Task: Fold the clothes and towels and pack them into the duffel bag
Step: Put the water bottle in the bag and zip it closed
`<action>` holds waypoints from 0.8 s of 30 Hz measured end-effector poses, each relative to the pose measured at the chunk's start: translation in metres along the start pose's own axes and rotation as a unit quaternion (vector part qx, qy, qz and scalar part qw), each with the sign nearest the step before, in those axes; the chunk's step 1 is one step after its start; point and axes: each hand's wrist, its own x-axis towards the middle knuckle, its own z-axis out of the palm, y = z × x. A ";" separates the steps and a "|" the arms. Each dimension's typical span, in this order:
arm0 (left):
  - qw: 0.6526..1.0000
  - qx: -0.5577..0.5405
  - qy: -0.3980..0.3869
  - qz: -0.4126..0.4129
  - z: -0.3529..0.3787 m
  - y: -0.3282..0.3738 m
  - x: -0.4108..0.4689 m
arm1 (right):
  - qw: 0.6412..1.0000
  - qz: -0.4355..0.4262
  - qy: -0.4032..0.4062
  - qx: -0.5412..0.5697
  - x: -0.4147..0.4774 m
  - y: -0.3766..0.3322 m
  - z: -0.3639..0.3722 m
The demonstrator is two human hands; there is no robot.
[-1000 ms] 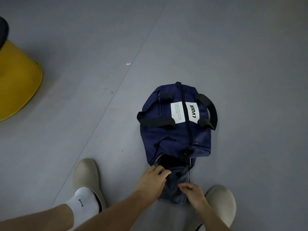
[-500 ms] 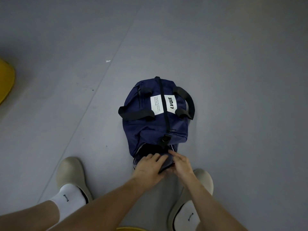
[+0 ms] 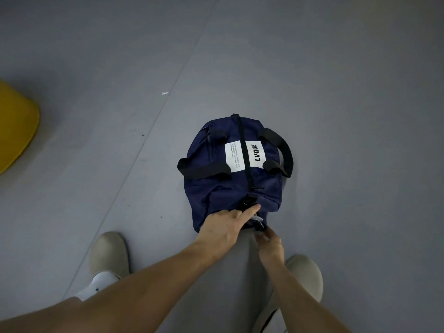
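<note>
At near edge of duffel bag (image 3: 216,188), left hand (image 3: 222,233), right hand (image 3: 270,243)

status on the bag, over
Left grip holding duffel bag at near end, index finger straight. Right grip pinching its near edge. Yellow object far left, clear of it.

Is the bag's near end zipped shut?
Not fully. A pale gap shows at the bag's near end, between the left hand and the right hand.
</note>
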 end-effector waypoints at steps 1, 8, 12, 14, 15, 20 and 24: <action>1.000 0.005 0.004 -0.004 -0.001 0.000 0.002 | 1.000 0.002 0.004 -0.005 0.004 -0.002 0.003; 1.000 0.002 0.011 0.002 0.003 -0.004 0.004 | 0.949 0.161 -0.031 0.271 0.012 -0.020 0.013; 1.000 0.011 -0.001 0.016 0.001 -0.003 0.003 | 0.909 0.216 -0.088 0.346 0.015 -0.019 0.014; 0.999 0.023 -0.005 0.025 -0.002 -0.005 0.003 | 0.900 0.229 -0.086 0.361 0.014 -0.016 0.020; 0.999 0.030 -0.006 0.028 -0.004 -0.005 0.002 | 0.898 0.230 -0.086 0.366 0.012 -0.015 0.022; 0.998 0.020 0.009 0.051 -0.002 -0.012 0.002 | 0.930 0.194 -0.035 0.311 0.002 -0.024 0.021; 0.997 -0.001 0.027 0.070 0.004 -0.016 0.000 | 0.983 0.103 0.006 0.149 -0.004 -0.020 0.004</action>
